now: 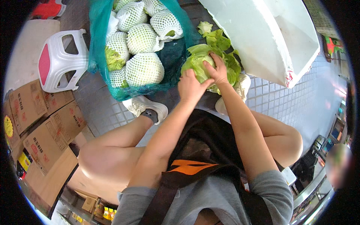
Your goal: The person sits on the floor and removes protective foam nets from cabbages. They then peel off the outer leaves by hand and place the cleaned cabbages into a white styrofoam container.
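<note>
Between my two hands is a head of iceberg lettuce, pale green with loose outer leaves. My left hand presses on its near left side. My right hand lies over its top right, fingers spread across the leaves. Loose green leaves lie on the floor just beyond the head. Left of my hands, a teal mesh bag gapes wide. Several lettuces in white foam netting fill much of it. The underside of the held head is mostly hidden.
A big white foam box stands at the right, close to the leaves. On the left are a white plastic stool with a pink seat and several cardboard cartons. My shoes rest on the tiled floor.
</note>
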`<state>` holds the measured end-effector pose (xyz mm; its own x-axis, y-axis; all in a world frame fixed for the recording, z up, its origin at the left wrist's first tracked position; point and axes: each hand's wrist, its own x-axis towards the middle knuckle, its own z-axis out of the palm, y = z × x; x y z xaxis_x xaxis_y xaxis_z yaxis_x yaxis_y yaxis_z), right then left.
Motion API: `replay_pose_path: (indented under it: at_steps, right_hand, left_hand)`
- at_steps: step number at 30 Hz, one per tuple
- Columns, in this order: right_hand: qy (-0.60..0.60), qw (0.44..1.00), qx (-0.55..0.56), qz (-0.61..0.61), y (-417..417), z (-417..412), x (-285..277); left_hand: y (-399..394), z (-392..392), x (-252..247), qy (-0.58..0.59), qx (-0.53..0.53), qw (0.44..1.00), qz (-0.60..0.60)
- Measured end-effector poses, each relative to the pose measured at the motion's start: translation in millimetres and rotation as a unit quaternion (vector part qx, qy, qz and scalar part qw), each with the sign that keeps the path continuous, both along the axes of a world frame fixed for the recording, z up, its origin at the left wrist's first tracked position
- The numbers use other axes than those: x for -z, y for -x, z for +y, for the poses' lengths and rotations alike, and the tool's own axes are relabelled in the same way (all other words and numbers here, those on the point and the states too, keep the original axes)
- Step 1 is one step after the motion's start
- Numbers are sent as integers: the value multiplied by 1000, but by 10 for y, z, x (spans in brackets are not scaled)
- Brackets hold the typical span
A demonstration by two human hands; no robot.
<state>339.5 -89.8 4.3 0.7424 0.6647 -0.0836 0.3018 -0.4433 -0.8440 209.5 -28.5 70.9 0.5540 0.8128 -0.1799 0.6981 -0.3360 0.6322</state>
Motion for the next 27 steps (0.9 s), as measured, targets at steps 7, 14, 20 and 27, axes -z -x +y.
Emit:
replay_pose_path:
  at_steps: [7,14,20,27]
  right_hand:
    - [-56,998,-4,17,-45,-215,69]
    - [13,999,-19,-31,-113,-718,104]
    - [137,989,-27,58,105,-390,-441]
    - [167,970,178,4,466,75,-360]
  left_hand:
    - [250,213,360,99,-84,987,-97]
    - [932,390,854,188,-203,959,68]
    - [45,-148,310,46,-50,988,-141]
    - [110,2,532,91,-118,973,-177]
